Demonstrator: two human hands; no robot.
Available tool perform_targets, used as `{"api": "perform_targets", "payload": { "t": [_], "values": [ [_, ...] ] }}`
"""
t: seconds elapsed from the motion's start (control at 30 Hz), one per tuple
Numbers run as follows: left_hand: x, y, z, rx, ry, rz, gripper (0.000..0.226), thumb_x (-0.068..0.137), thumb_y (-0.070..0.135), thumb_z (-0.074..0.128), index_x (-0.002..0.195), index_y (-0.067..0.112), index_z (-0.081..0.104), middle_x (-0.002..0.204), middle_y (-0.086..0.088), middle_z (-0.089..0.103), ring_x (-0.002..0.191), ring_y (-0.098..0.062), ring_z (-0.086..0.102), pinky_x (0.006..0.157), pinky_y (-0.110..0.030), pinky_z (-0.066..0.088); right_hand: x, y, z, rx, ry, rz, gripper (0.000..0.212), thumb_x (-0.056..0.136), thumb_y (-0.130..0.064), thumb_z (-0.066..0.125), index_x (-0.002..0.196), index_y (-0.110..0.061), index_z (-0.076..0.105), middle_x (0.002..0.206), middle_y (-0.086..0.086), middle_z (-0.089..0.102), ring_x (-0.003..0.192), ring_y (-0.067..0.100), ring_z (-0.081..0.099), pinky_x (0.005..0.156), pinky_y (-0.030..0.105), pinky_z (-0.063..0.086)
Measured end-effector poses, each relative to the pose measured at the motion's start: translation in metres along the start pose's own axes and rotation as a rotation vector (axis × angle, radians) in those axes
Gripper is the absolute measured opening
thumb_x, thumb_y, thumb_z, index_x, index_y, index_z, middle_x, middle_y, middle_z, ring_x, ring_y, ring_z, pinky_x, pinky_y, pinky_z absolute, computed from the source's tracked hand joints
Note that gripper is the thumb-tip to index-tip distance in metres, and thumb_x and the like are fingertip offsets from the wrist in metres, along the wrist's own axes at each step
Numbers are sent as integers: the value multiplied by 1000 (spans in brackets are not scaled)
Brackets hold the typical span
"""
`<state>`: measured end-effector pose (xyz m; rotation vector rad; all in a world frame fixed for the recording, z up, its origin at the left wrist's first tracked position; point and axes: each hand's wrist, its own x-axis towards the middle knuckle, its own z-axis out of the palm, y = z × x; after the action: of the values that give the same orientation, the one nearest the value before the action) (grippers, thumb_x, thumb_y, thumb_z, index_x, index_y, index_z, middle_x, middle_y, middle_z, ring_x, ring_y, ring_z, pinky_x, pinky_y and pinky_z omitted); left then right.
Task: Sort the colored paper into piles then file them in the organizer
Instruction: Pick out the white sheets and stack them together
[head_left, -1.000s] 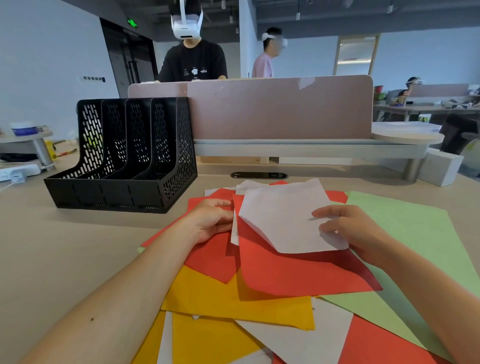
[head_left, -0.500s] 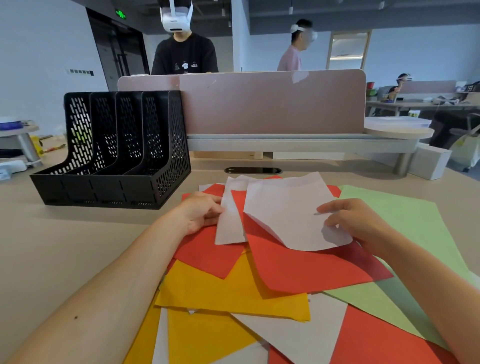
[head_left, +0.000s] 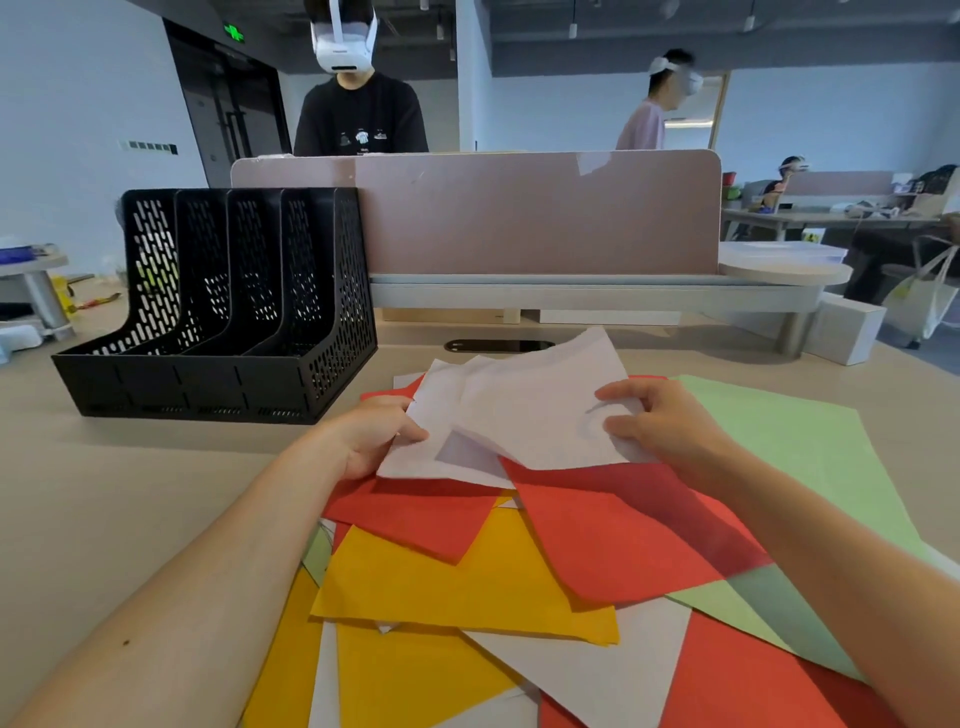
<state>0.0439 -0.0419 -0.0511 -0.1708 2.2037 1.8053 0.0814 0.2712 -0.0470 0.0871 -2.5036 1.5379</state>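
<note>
I count two white sheets held over the heap. My left hand (head_left: 371, 436) pinches the lower white sheet (head_left: 431, 452) by its left edge, and my right hand (head_left: 660, 421) pinches the upper white sheet (head_left: 540, 410), whose far corner points toward the pink divider (head_left: 535, 213). Beneath them, red sheets (head_left: 613, 535), yellow sheets (head_left: 457, 587) and green sheets (head_left: 789, 441) overlap on the beige desk (head_left: 104, 519) in an open office. The black organizer (head_left: 208, 379) has four slots and stands at the far left, its long axis running across the desk.

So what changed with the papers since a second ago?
The left hand pulled a second white sheet out of the pile, leftward, and now pinches its edge. The right hand still holds the top white sheet, which overlaps it. The organizer, red sheets, yellow sheets and green sheet stayed put.
</note>
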Motion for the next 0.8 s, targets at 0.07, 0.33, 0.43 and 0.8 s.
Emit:
{"api": "perform_targets", "payload": {
  "t": [0.07,0.33,0.43,0.8],
  "values": [
    [1,-1,1,-35,20,3,27,96,0,51,120,5,62,112,-20,70,92,-31,70,72,-38,56,5,-9,15,-65,-18,-15,39,78,-2,66,111,-21,71,107,-9,64,94,13,63,73,22,48],
    [2,-2,0,-17,-2,44,39,89,-4,64,127,4,58,108,-17,72,93,-32,71,71,-40,58,14,-8,59,-165,-30,25,46,78,-12,68,122,-24,65,126,-2,61,107,16,58,76,22,44],
    [0,0,-3,87,96,133,57,86,-16,58,135,13,50,110,-10,66,97,-30,66,67,-36,56,12,-9,56,-216,-9,32,57,78,-22,70,132,-24,53,124,1,63,104,20,61,76,27,48],
    [-49,30,-52,128,248,440,55,92,-7,57,126,35,51,105,2,73,94,-16,72,82,-29,57,26,-56,50,10,-60,203,59,81,-58,66,118,-14,55,96,5,66,78,21,66,72,35,56]
  ]
}}
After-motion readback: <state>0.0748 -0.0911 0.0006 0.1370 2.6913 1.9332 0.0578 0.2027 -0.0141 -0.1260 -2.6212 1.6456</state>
